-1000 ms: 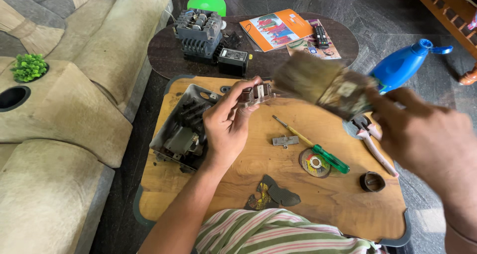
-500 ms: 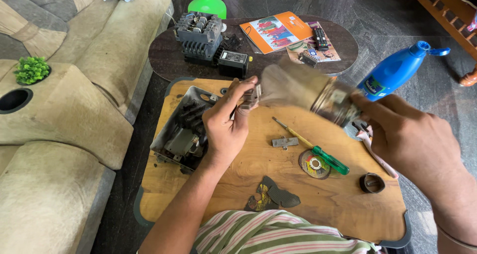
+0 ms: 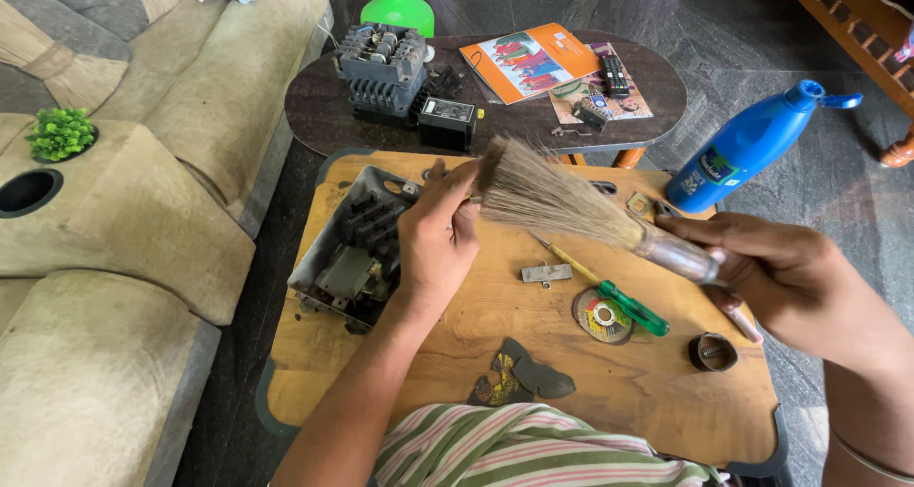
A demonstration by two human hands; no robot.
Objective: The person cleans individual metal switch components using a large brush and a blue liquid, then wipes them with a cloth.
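Note:
My right hand (image 3: 785,278) grips the handle of a worn paint brush (image 3: 562,201) with long splayed bristles, which point left. The bristle tips touch a small metal part held in my left hand (image 3: 438,235), above the wooden table (image 3: 609,401). The part is almost hidden by my fingers and the bristles. Just left of my left hand lies an open grey metal switch box (image 3: 347,254) with dark parts inside.
On the table lie a green-handled screwdriver (image 3: 619,297), a small disc (image 3: 602,316), a metal plate (image 3: 546,274), a dark ring (image 3: 713,352) and dark scraps (image 3: 519,377). Behind stand a dark oval table (image 3: 495,116) with an electrical unit (image 3: 381,68) and booklets, and a blue bottle (image 3: 743,144). Sofa at left.
My right hand has swung the brush from right to left, so the bristles now reach the part in my left hand. My left hand has hardly moved.

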